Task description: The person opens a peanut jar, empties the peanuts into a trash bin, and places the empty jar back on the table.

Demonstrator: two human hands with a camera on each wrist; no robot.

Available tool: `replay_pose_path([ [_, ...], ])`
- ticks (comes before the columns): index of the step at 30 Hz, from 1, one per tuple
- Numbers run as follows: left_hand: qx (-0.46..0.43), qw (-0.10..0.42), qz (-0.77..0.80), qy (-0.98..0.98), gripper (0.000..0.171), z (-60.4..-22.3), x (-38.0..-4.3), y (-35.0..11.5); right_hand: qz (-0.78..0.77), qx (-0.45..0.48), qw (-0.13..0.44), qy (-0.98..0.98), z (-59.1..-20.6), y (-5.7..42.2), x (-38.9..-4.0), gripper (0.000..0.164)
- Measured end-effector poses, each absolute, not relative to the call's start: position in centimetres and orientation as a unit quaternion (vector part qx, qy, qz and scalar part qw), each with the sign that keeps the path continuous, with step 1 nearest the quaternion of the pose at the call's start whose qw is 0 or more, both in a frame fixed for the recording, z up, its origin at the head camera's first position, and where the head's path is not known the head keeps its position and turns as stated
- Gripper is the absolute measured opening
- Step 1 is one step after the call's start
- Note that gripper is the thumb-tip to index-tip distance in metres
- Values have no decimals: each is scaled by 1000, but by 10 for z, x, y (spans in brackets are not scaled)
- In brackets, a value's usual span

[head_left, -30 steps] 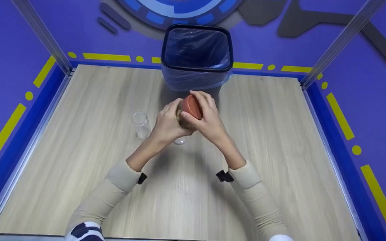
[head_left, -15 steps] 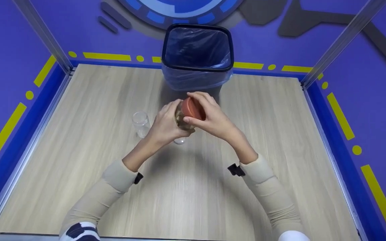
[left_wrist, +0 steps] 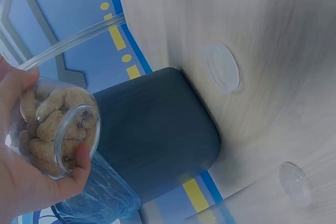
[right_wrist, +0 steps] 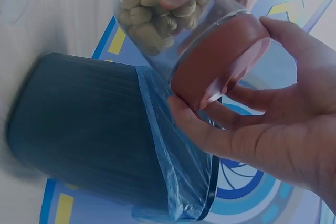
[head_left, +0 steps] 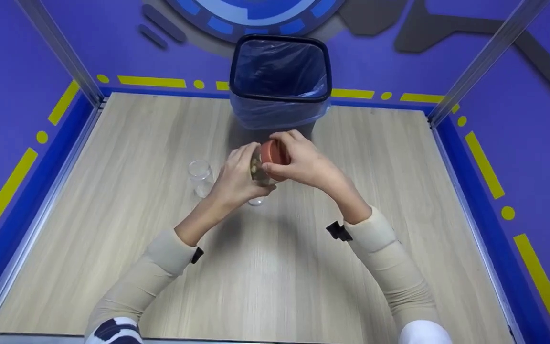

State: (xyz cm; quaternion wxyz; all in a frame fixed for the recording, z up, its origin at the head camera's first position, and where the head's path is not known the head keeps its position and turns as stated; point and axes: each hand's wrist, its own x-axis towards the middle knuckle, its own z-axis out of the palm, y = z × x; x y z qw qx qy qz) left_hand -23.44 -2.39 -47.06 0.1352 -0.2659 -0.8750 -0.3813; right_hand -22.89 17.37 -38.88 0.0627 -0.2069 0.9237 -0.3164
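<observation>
Peanut jar (right_wrist: pixel 164 56) up in the air over a wood-look table (head_left: pixel 256 277)
So the left hand (head_left: pixel 236 176) is wrapped round the clear jar and the right hand (head_left: pixel 307 163) has fingers and thumb gripping the reddish-brown lid (right_wrist: pixel 220 56). Jar's tipped sideways, lid to the right, just this side of a dark bin (right_wrist: pixel 84 129) with a plastic liner (right_wrist: pixel 157 129). Clear container (head_left: pixel 202 180) stands off to the left.
</observation>
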Motion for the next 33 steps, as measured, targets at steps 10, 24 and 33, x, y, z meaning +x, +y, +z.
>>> replay_pose_path([
  [10,-275,119,-382,-874,94,-473,-233,-26,-294,-373,30,879,-392,185,-236,65],
  [24,-271,105,-381,-878,94,-476,-229,-23,-323,-309,47,893,-396,190,-238,62],
  [33,-280,115,-371,-878,91,-479,-229,-21,-321,-218,78,918,-399,181,-226,64],
])
